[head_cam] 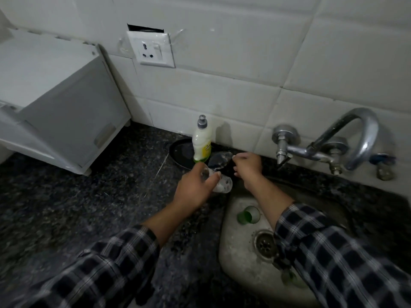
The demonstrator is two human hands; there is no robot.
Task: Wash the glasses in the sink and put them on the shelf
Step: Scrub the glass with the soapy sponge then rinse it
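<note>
The left hand's (193,187) grip is wrapped round a clear glass (222,183) at the sink's (235,263) edge. The right hand (248,165) is at the dark scrubber (219,160) by the soap bottle (202,143), but its grip is too blurred to tell. Washing seems to be just starting: next, take the scrubber firmly and work it inside the glass, while a green glass (249,215) waits in the sink.

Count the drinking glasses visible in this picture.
3. A clear glass in the grip of the left hand; a green-based glass in the sink; possibly a blurred green glass at its near edge, partly behind the sleeve.
</note>
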